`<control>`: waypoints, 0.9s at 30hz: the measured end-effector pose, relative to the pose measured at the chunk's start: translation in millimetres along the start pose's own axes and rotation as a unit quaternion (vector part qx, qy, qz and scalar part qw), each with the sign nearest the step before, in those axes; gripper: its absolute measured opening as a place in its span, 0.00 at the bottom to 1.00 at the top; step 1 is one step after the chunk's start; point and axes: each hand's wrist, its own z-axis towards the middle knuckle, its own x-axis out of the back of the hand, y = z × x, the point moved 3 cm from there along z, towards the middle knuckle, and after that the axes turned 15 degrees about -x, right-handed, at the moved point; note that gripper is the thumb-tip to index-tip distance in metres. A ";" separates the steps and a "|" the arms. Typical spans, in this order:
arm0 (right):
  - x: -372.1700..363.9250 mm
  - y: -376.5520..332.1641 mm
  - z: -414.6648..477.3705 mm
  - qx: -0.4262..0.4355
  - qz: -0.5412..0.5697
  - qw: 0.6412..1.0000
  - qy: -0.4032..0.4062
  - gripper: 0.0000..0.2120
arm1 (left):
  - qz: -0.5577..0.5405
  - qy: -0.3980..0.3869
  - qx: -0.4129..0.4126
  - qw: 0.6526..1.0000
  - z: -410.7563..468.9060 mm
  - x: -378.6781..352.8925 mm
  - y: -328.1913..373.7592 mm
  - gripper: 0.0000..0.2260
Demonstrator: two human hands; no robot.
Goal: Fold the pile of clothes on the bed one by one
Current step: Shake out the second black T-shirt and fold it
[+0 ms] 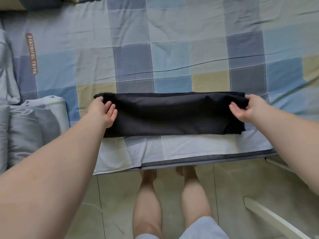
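A black garment lies folded into a long flat band across the near part of the bed, which has a checked blue, grey and yellow sheet. My left hand pinches the band's far left corner, thumb on top and fingers spread over the cloth. At the other end, my right hand pinches the far right corner in the same way. Both corners are slightly raised off the sheet.
Folded pale grey-blue clothes are stacked at the left beside the black garment. Pillows lie at the far left corner. The bed's near edge runs just above my bare legs and the tiled floor; a white rail crosses lower right.
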 end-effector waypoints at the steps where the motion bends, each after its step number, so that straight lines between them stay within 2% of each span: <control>1: -8.5 -0.9 8.2 0.012 -0.021 1.000 -0.005 0.21 | 0.038 -0.002 -0.036 0.999 4.4 -3.6 -6.0 0.18; 2: -17.4 1.4 13.6 0.019 -0.053 0.998 -0.012 0.22 | 0.116 0.000 -0.099 0.988 7.2 -5.8 -11.6 0.18; 3: -24.7 6.9 17.1 0.031 -0.099 0.994 -0.021 0.22 | 0.247 -0.013 -0.186 0.951 7.9 -9.2 -17.0 0.17; 4: -31.8 17.1 16.7 0.055 -0.166 0.984 -0.025 0.19 | 0.395 -0.054 -0.286 0.871 5.8 -14.6 -24.6 0.16; 5: -39.5 31.4 15.2 0.101 -0.259 0.960 -0.010 0.16 | 0.520 -0.119 -0.371 0.760 3.4 -20.7 -35.9 0.17; 6: -46.9 46.6 13.5 0.176 -0.360 0.916 0.021 0.12 | 0.598 -0.183 -0.433 0.649 0.4 -27.9 -48.9 0.19; 7: -54.2 61.3 14.9 0.269 -0.455 0.847 0.054 0.11 | 0.642 -0.233 -0.464 0.564 0.8 -34.2 -64.0 0.21; 8: -63.3 78.4 17.3 0.355 -0.539 0.761 0.068 0.14 | 0.668 -0.260 -0.477 0.508 2.4 -40.0 -76.5 0.23; 10: -81.3 116.0 29.6 0.446 -0.673 0.587 0.058 0.24 | 0.705 -0.277 -0.462 0.461 17.2 -47.5 -99.3 0.26; 11: -88.4 130.7 40.2 0.466 -0.717 0.513 0.067 0.28 | 0.717 -0.278 -0.456 0.449 26.3 -49.6 -107.5 0.28; 12: -93.7 141.9 52.4 0.478 -0.747 0.454 0.085 0.31 | 0.725 -0.274 -0.457 0.436 35.5 -49.3 -113.5 0.29; 13: -95.9 148.4 66.6 0.487 -0.763 0.411 0.105 0.32 | 0.730 -0.268 -0.462 0.427 44.0 -46.6 -117.3 0.30; 15: -94.7 147.3 89.0 0.514 -0.767 0.362 0.130 0.33 | 0.738 -0.251 -0.479 0.403 60.0 -36.8 -118.2 0.32; 18: -83.4 129.3 104.6 0.546 -0.765 0.319 0.125 0.35 | 0.748 -0.220 -0.496 0.382 76.2 -16.8 -112.7 0.34; 21: -75.8 115.1 102.2 0.524 -0.786 0.302 0.130 0.37 | 0.747 -0.195 -0.494 0.400 76.5 -1.7 -103.9 0.33; 23: -79.8 115.6 92.8 0.491 -0.801 0.316 0.133 0.36 | 0.746 -0.168 -0.481 0.428 72.9 9.2 -97.7 0.33; 25: -87.4 123.1 80.5 0.452 -0.812 0.346 0.131 0.38 | 0.736 -0.105 -0.447 0.497 67.5 24.5 -89.5 0.36; 27: -93.8 131.3 70.8 0.416 -0.814 0.384 0.130 0.40 | 0.696 -0.035 -0.382 0.607 63.7 41.4 -78.6 0.42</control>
